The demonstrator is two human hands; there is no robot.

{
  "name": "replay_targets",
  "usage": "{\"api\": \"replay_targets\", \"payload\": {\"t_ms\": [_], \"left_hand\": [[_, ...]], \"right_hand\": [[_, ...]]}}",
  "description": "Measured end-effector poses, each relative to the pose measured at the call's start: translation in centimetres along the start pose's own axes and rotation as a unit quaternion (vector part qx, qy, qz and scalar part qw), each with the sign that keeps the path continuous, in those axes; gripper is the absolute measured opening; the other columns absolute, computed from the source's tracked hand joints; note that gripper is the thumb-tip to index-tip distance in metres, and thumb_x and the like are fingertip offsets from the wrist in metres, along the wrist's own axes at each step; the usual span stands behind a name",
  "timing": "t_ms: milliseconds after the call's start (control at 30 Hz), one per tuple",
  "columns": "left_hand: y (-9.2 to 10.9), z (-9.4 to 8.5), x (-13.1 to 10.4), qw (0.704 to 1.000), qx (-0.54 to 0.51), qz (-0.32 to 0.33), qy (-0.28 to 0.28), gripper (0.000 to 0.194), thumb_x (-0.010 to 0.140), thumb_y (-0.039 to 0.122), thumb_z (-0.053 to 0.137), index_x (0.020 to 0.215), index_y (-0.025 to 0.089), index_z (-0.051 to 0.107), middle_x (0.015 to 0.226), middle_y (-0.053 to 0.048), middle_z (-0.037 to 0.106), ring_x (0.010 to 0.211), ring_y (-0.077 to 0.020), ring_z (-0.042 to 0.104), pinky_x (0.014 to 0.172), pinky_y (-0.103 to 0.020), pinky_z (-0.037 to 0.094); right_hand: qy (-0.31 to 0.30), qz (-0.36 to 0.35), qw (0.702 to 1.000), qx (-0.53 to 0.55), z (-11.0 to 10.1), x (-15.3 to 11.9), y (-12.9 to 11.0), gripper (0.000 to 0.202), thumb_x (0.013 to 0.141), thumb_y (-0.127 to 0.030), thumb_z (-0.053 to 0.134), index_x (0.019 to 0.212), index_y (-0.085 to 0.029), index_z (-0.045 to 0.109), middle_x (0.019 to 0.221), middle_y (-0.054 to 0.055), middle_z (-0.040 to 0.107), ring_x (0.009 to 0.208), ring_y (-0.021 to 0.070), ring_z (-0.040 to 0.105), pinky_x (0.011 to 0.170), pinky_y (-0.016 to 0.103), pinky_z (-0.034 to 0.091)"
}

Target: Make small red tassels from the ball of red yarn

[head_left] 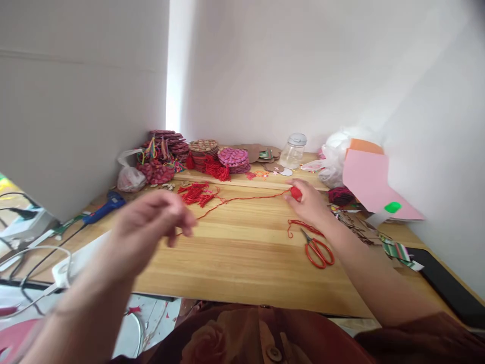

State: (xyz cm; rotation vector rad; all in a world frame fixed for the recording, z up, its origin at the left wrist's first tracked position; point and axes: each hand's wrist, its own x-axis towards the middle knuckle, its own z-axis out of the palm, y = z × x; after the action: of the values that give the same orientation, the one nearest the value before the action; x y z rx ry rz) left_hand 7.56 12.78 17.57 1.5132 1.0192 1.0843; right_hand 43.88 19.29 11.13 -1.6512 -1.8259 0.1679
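My right hand [308, 199] is closed around a small ball of red yarn [296, 193] over the right half of the wooden table. From the ball a red strand [250, 197] runs left across the table. It reaches the fingers of my left hand [151, 222], which is raised, somewhat blurred and curled in a pinch; the exact contact is partly hidden. Below my right hand lie red-handled scissors [319, 252], blades pointing up and left. Beside them is a short bundle of red yarn [306, 226]. Red tassels [197, 194] lie beyond my left hand.
Stacks of woven round pieces [204, 151] and a lidded glass jar [293, 150] stand along the back. At left are a blue glue gun [104, 208] and cables. At right are pink card [366, 174], scraps, dark yarn [342, 195] and a black phone [449, 285].
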Motion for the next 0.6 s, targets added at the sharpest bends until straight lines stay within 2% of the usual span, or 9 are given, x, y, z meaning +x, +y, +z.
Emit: {"api": "replay_targets", "payload": {"t_ms": [33,67,133,200,267,333,400,467,600], "left_hand": [[-0.2,1.3,0.3,0.999,-0.002,-0.01,-0.047,0.019,0.09,0.036,0.059,0.087,0.018,0.053,0.077,-0.001,0.068,0.062,-0.0114,0.062,0.046,-0.017,0.042],[-0.3,2.6,0.7,0.993,-0.005,-0.023,-0.112,0.02,0.089,0.036,0.059,0.086,0.018,0.052,0.074,-0.002,0.068,0.06,-0.0113,0.061,0.044,-0.017,0.04],[-0.3,4.9,1.5,0.983,0.013,-0.052,-0.177,0.02,0.089,0.035,0.059,0.083,0.016,0.053,0.07,-0.003,0.068,0.055,-0.0097,0.058,0.042,-0.016,0.036],[-0.2,6.2,2.0,0.98,0.008,-0.049,-0.191,0.019,0.089,0.033,0.058,0.081,0.016,0.054,0.066,-0.001,0.065,0.054,-0.0084,0.056,0.046,-0.017,0.041],[-0.4,6.4,2.2,0.98,0.0,-0.05,-0.191,0.019,0.089,0.033,0.058,0.082,0.016,0.054,0.062,0.001,0.062,0.052,-0.0077,0.054,0.048,-0.018,0.043],[-1.0,6.2,2.1,0.979,-0.005,-0.066,-0.192,0.02,0.089,0.034,0.059,0.083,0.016,0.054,0.059,0.003,0.06,0.05,-0.0073,0.051,0.048,-0.018,0.043],[-1.8,6.0,2.0,0.978,-0.012,-0.085,-0.189,0.022,0.087,0.036,0.061,0.083,0.016,0.055,0.057,0.003,0.06,0.049,-0.0069,0.051,0.048,-0.018,0.042],[-2.7,6.1,2.0,0.978,-0.019,-0.096,-0.183,0.024,0.086,0.039,0.062,0.084,0.015,0.056,0.059,0.002,0.062,0.05,-0.0068,0.052,0.047,-0.017,0.041],[-4.2,6.4,2.1,0.978,-0.03,-0.111,-0.171,0.031,0.088,0.045,0.057,0.091,0.014,0.063,0.067,-0.002,0.067,0.052,-0.0077,0.056,0.042,-0.015,0.033]], "right_hand": [[-0.037,-0.022,0.992,0.119,-0.1,-0.4,-2.4,0.043,0.087,-0.034,0.059,0.128,-0.022,0.055,0.137,0.012,0.053,0.125,0.0277,0.05,0.097,0.041,0.046],[-0.09,-0.039,0.965,0.242,-0.3,-0.9,-4.8,0.042,0.089,-0.037,0.057,0.129,-0.025,0.053,0.137,0.01,0.053,0.123,0.0257,0.052,0.089,0.038,0.05],[-0.212,-0.043,0.881,0.422,-0.4,-2.2,-9.1,0.046,0.09,-0.04,0.057,0.133,-0.029,0.048,0.141,0.009,0.049,0.117,0.0233,0.056,0.076,0.032,0.054],[-0.31,-0.017,0.806,0.504,-0.2,-3.5,-11.8,0.054,0.085,-0.039,0.065,0.134,-0.029,0.046,0.135,0.009,0.052,0.099,0.0189,0.063,0.068,0.028,0.053],[-0.37,0.02,0.768,0.522,0.1,-4.6,-12.8,0.053,0.084,-0.038,0.067,0.132,-0.026,0.048,0.113,0.008,0.063,0.078,0.0144,0.064,0.055,0.023,0.047],[-0.38,0.053,0.779,0.496,0.5,-5.2,-12.4,0.039,0.084,-0.038,0.067,0.118,-0.021,0.058,0.093,0.004,0.066,0.06,0.009,0.055,0.047,0.02,0.039],[-0.337,0.067,0.826,0.447,0.8,-5.5,-11.6,0.026,0.083,-0.038,0.068,0.098,-0.017,0.066,0.081,0.001,0.064,0.055,0.0063,0.047,0.048,0.02,0.036],[-0.284,0.056,0.868,0.403,0.9,-5.6,-10.9,0.022,0.082,-0.038,0.069,0.085,-0.016,0.066,0.075,0.0,0.061,0.058,0.0069,0.046,0.052,0.021,0.037],[-0.258,0.03,0.898,0.356,0.3,-5.7,-10.2,0.022,0.084,-0.038,0.065,0.081,-0.016,0.064,0.072,-0.002,0.058,0.061,0.0086,0.045,0.055,0.023,0.036]]}}
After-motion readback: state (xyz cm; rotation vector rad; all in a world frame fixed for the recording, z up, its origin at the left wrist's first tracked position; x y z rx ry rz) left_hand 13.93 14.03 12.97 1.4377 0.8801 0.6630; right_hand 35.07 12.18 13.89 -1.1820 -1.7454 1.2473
